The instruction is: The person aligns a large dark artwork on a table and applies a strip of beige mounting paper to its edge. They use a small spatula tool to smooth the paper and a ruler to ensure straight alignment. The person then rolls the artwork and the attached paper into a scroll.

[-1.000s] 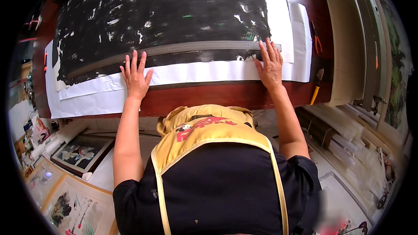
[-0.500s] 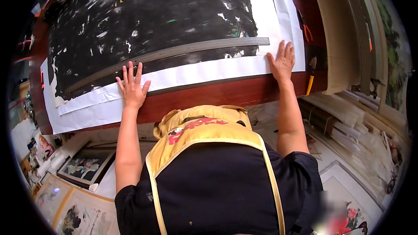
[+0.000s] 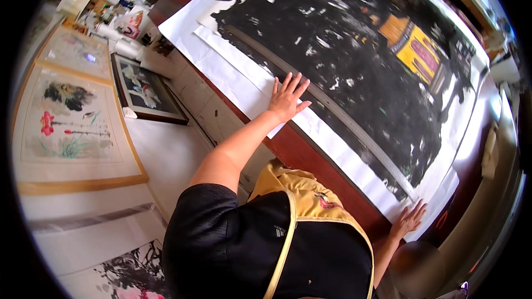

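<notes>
A large black-painted sheet (image 3: 321,50) with white flecks and a yellow-and-orange patch lies on white paper (image 3: 183,25). Along its near side runs a long grey metal ruler (image 3: 366,139), slanting from upper left to lower right. My left hand (image 3: 286,99) lies flat with spread fingers over the sheet's near edge, fingertips at the ruler. My right hand (image 3: 408,220) rests with its fingers apart on the white paper, just below the ruler's right end. Neither hand grips anything.
The red-brown table (image 3: 313,158) has its near edge against my yellow apron (image 3: 293,185). At the left stand a dark-framed picture (image 3: 145,86), a flower painting with a tan border (image 3: 72,127) and white rolls (image 3: 119,41). Orange handles (image 3: 441,220) show beyond my right hand.
The view has swung round to the left, so the table now appears tilted and the pictures at the left show more fully. Both hands stay laid by the ruler.
</notes>
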A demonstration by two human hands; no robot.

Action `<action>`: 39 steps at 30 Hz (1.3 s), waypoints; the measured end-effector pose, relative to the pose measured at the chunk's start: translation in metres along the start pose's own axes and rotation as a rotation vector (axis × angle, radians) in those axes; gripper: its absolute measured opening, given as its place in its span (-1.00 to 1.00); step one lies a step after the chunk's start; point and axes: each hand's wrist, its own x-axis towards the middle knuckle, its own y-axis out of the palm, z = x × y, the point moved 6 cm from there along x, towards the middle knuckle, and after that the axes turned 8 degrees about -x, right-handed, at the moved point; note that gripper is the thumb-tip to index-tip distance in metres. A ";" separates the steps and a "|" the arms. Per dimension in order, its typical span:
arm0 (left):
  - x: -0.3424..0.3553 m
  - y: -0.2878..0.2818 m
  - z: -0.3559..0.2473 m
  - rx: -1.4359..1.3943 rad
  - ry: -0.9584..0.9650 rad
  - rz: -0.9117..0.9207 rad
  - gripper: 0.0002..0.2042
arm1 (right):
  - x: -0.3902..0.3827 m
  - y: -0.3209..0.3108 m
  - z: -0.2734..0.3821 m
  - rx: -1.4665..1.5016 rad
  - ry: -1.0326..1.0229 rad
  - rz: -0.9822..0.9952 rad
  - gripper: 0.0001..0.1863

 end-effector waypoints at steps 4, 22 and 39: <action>-0.006 0.008 0.007 0.005 -0.054 -0.005 -0.33 | -0.006 0.009 0.025 -0.009 -0.057 0.089 -0.36; -0.013 0.003 0.015 -0.001 -0.361 -0.158 -0.33 | -0.011 -0.008 0.036 -0.024 -0.164 -0.086 -0.25; 0.004 0.021 0.023 0.043 -0.160 -0.186 -0.33 | 0.007 -0.041 0.028 0.223 0.051 0.029 -0.22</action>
